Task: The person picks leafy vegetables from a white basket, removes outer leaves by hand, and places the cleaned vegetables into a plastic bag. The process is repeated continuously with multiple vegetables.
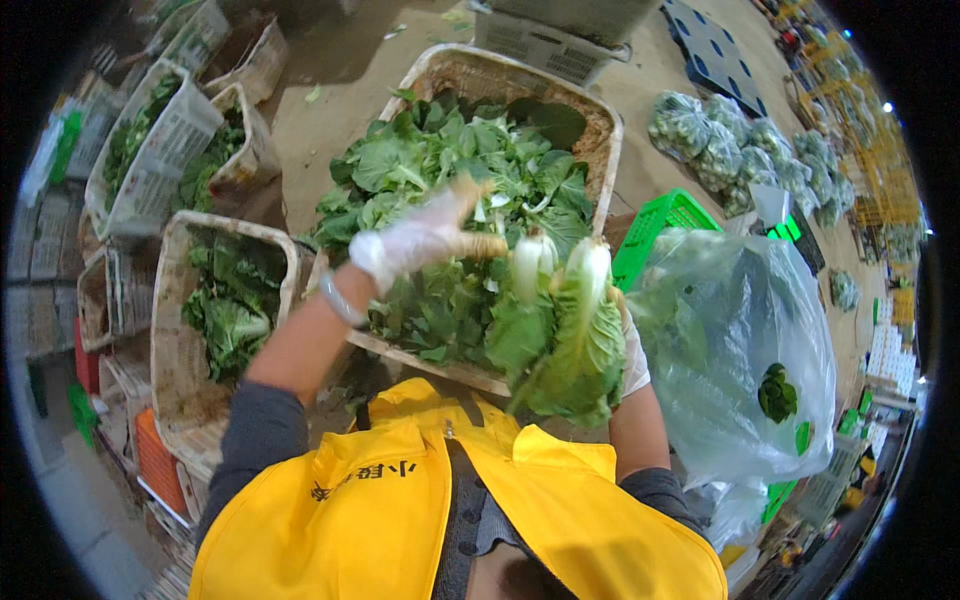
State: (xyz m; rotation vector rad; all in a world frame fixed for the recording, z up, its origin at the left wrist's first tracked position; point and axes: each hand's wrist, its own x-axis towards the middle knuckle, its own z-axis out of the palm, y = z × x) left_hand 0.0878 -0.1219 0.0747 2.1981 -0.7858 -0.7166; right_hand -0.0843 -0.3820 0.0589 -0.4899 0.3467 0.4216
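My left hand (429,227), in a thin white glove with yellowish fingertips, is blurred. It hovers over the crate of leaves with fingers apart and nothing in them. Its thumb points at the white stem end of a leafy green head (532,262). A larger cabbage-like head (585,330) lies beside that one, stem end up. My right hand (635,352), gloved too, supports these heads from the right side; leaves hide most of its fingers. Beneath both hands is a dirty white plastic crate (611,157) heaped with loose green leaves (465,150).
A green plastic crate (664,217) lined with a clear plastic bag (750,322) of greens stands at right. Another white crate (169,352) with leafy heads is at left. Behind lie bagged vegetables (742,150), a blue pallet (712,56) and a grey crate (540,49).
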